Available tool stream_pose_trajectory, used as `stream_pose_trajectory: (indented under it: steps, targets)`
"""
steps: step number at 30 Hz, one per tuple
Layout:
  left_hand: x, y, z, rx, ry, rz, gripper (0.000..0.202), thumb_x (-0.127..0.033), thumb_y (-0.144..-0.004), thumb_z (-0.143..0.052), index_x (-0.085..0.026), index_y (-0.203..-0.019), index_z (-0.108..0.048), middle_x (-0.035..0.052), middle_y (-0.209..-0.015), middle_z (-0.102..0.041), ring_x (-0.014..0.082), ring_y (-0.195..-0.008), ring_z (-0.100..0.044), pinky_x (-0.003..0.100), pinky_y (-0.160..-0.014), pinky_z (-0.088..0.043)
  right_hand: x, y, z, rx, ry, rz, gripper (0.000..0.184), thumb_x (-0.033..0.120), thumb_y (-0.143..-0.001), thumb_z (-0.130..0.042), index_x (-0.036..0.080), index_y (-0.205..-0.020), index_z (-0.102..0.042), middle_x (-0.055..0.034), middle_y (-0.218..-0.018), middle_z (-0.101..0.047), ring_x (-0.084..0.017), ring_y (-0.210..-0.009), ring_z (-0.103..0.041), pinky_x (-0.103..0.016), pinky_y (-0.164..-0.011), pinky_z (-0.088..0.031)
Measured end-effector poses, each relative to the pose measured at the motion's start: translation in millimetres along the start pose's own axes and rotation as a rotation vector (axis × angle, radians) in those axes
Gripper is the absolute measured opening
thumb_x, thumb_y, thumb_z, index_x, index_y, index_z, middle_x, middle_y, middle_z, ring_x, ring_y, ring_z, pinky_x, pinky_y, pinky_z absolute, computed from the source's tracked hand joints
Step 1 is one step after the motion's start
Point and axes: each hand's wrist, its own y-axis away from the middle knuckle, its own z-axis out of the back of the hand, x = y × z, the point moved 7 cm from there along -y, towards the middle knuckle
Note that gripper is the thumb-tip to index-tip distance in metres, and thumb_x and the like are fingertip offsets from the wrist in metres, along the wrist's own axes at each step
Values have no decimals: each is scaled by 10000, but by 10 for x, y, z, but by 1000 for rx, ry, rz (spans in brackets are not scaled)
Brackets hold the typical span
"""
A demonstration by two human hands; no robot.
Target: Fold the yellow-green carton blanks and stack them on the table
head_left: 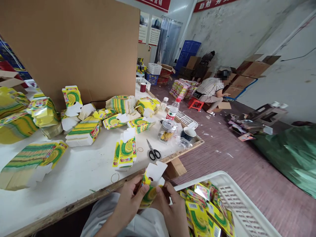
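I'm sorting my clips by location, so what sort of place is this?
Probably a packing workshop: bundled yellow-green cartons stand on the white table, a white plastic basket holds a heap of yellow-green packs, and beyond, another person sits low by cardboard boxes.

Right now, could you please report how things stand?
Left hand, right hand: both holding one yellow carton. White top flaps open. Scissors apart on table, not in the way.

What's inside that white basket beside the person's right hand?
Yellow-and-green printed boxes are heaped in the white basket. The top ones hide what lies beneath; the right hand covers part of the left side.
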Motion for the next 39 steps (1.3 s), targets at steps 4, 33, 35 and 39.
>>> stream_pose_trajectory:
  steps: [4,33,35,39]
  targets:
    - [10,7,-8,-50,-8,21,378,-495,-881,-614,-154,-961,-757,64,-826,-750,196,-734,-642,260,-683,-527,-109,63,-62,-13,-31,-30,321,449,-930,-543,208,-719,-540,38,-592,-507,-120,-527,-460,-208,-476,-388]
    - [61,80,-200,294,165,33,483,-350,-867,-695,-270,-1325,-565,93,-1253,-677,243,-1093,-644,349,-936,-495,-80,-69,362,-95,-156,34,281,428,-924,-582,215,-1087,-667,-69,-886,-709,-194,-756,-679,-266,-668,-555]
    - [85,50,-147,228,51,0,417,-338,-876,-680,-255,-1280,-620,94,-1271,-674,251,-1093,-645,353,-942,-508,-106,-77,317,15,-165,-19,325,461,-930,-556,218,-1093,-699,-78,-907,-735,-206,-787,-692,-274,-688,-560]
    - [86,79,-160,241,-56,-21,408,-295,-906,-630,-271,-1313,-615,80,-1336,-644,254,-1158,-618,356,-998,-495,-162,-32,119,285,-82,-158,331,397,-881,-623,216,-1157,-649,-20,-774,-705,-182,-672,-646,-246,-585,-486]
